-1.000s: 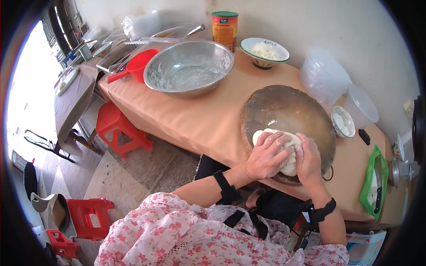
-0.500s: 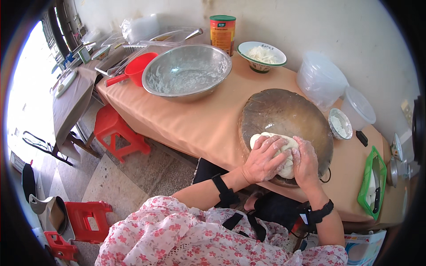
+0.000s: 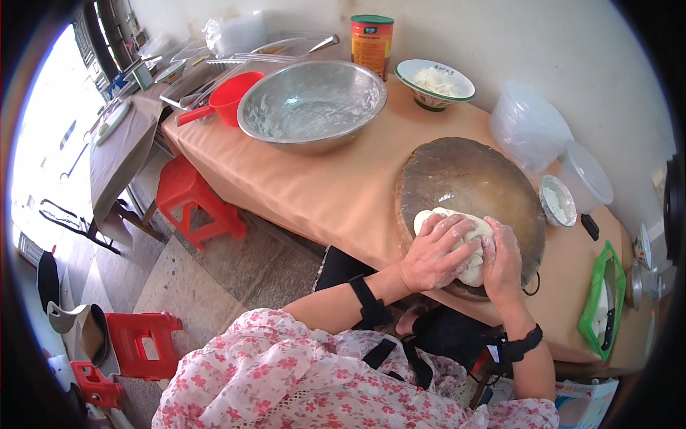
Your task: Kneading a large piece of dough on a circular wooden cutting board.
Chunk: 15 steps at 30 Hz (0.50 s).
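A pale lump of dough [image 3: 472, 272] lies at the near edge of a round, dark wooden board [image 3: 468, 166]. My left hand [image 3: 437, 256] rests over its top and left side, the fingers curved across it and dusted with flour. Against the dough's right side presses my right hand [image 3: 504, 263], floury too, its fingers bent around it. Both hands are closed on the dough, and their palms partly hide it.
Left of the board stands a wide metal basin [image 3: 311, 107] with floury walls, beside a red dipper [image 3: 236, 96]. A bowl of white shreds [image 3: 434, 80] and a can [image 3: 371, 44] sit behind. Rightward are a small flour bowl [image 3: 557, 201] and a green basket [image 3: 599, 300] holding a knife.
The view has shifted slightly, so everything on the table sits a little further right. Both hands stay on the dough, with hardly any change in grip.
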Each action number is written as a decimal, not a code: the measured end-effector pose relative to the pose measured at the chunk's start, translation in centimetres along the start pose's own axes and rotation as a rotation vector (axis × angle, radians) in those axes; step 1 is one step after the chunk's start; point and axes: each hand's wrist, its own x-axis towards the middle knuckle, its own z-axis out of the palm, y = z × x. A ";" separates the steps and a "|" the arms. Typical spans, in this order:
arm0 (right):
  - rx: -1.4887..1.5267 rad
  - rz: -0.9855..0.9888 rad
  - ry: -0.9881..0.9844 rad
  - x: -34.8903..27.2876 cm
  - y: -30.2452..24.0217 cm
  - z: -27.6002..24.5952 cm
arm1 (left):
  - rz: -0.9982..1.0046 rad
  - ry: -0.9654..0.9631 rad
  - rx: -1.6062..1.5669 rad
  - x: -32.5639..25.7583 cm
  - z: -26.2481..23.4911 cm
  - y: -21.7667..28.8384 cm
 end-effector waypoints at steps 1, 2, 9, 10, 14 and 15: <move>-0.008 0.011 0.000 0.0 -0.1 -0.1 | -0.005 -0.007 -0.007 0.0 0.0 0.0; -0.007 0.009 -0.002 0.0 -0.1 0.0 | -0.010 -0.013 -0.014 0.0 0.0 0.0; 0.003 -0.004 -0.004 0.1 -0.1 -0.1 | -0.002 -0.015 -0.008 -0.1 -0.1 0.0; 0.007 -0.008 -0.004 0.1 -0.1 -0.1 | -0.003 -0.011 -0.002 -0.1 -0.1 0.0; 0.019 -0.010 0.008 0.0 -0.1 0.0 | 0.003 -0.001 0.001 -0.1 -0.1 0.0; 0.017 -0.005 0.002 0.0 -0.2 0.0 | 0.005 -0.001 0.000 -0.1 -0.1 0.0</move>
